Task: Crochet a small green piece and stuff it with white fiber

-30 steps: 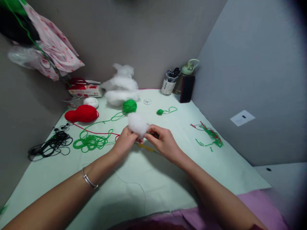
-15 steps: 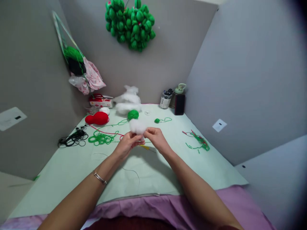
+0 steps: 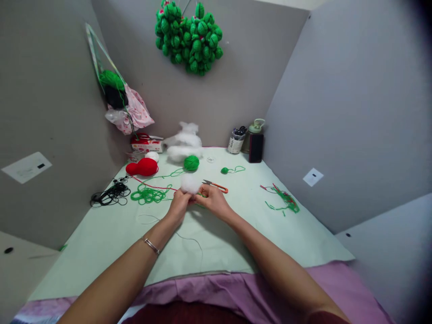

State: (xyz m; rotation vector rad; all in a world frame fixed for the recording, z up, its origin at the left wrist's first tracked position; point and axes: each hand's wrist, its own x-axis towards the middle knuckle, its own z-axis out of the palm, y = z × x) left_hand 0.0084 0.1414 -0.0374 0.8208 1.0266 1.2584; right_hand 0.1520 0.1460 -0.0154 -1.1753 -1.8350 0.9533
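A fluffy white tuft of stuffing [image 3: 190,183] rises above my left hand [image 3: 178,206], whose fingers are pinched round its lower part. Right beside it, my right hand [image 3: 215,201] has its fingers bent and closed at the tuft's lower edge. A bit of green shows at those fingertips, too small and covered to make out. Just beyond my right hand lie orange-handled thread snips [image 3: 216,186]. Red yarn runs from the red yarn bundle [image 3: 143,167] towards my left hand. A thin grey thread [image 3: 189,237] lies under my left forearm.
At the back are a heap of stuffing [image 3: 185,143], a green yarn ball [image 3: 191,163], a pen cup [image 3: 235,143], a bottle [image 3: 255,130] and a phone [image 3: 255,148]. Loose black yarn [image 3: 110,193] and green yarn [image 3: 148,194] lie left, yarn scraps [image 3: 286,200] right.
My hands have moved slightly down, with the stuffing lower between them. The snips now show beyond my right hand. The yellow-handled tool below my hands is no longer visible. The camera view shifted slightly.
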